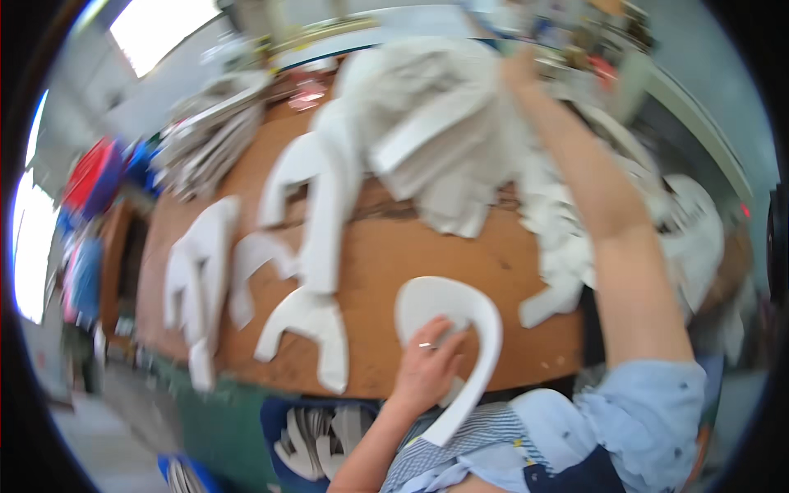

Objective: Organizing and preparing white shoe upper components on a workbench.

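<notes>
My left hand [427,366] lies flat on a white curved cut piece [460,324] at the near edge of the brown bench [386,255], fingers spread and pressing down on it, not clamped. It looks light, thin and floppy, so I'd pinch it by the rim of the arch. My right hand [519,70] is far out over the heap of white pieces [436,123]; too blurred to tell how its fingers stand.
</notes>
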The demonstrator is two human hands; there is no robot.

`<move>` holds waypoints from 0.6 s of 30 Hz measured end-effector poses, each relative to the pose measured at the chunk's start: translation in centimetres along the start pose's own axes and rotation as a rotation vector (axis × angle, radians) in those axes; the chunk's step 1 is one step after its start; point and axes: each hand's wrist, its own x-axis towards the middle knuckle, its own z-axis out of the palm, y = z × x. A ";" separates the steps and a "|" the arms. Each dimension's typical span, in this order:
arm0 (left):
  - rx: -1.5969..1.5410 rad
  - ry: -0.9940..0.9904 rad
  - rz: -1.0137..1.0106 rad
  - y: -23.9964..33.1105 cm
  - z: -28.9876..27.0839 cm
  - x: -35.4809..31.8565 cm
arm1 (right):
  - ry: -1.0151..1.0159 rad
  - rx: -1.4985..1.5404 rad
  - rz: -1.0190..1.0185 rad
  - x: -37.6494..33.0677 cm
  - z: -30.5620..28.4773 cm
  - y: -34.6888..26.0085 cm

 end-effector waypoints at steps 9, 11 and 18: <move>0.046 -0.069 -0.053 1.3 -0.6 0.8 | -0.497 0.035 -0.225 -16.2 -21.6 5.9; 0.053 -0.061 -0.100 1.8 -0.6 1.4 | -0.481 -0.139 -0.030 -17.7 -25.1 8.9; 0.427 0.013 -0.152 2.9 1.6 4.9 | -0.652 -0.244 0.314 -20.4 -29.6 11.2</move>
